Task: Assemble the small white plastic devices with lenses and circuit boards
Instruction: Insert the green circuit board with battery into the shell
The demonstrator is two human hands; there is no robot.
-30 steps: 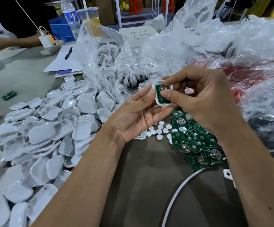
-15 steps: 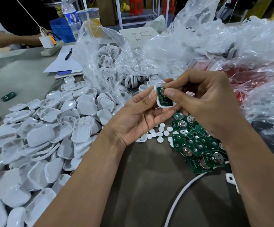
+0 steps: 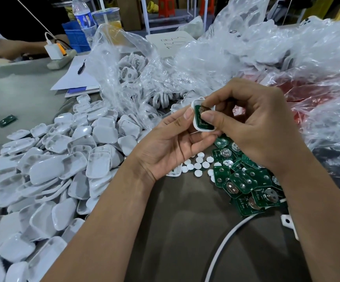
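Single head-worn wide-angle view, looking forward and down, close over both hands at centre, table (image 3: 185, 231) filling foreground, shelving distant at top edge

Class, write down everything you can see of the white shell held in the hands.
The shell is a small white rounded-square tray of glossy plastic, held above the table, tilted, open side toward the camera. A green board with a round metal part sits in it. The left hand pinches its left edge and supports it from below; the right hand grips it from the right, thumb pressing on the board.
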